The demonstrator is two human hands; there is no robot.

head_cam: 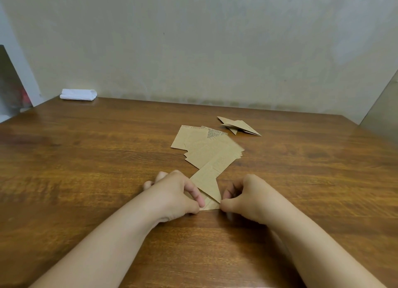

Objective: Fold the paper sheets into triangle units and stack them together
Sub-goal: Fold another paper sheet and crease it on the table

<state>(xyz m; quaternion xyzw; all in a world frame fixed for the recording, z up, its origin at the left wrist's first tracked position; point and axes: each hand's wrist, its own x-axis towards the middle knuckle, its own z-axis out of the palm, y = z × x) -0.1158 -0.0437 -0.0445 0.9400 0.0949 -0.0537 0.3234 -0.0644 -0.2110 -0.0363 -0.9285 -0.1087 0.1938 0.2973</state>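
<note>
A partly folded brown paper strip [207,185] lies on the wooden table [86,169] between my hands. My left hand [176,193] pinches its lower left part with thumb and forefinger. My right hand [243,199] pinches the lower right corner, its fingers curled. Just beyond lies a loose pile of flat brown printed sheets [206,147]. Further back to the right sits a small stack of folded triangle units [239,126].
A folded white cloth or paper bundle [78,94] rests at the table's far left corner by the wall. The table's left edge drops off near a dark opening [10,87]. A grey panel [381,107] stands at the far right.
</note>
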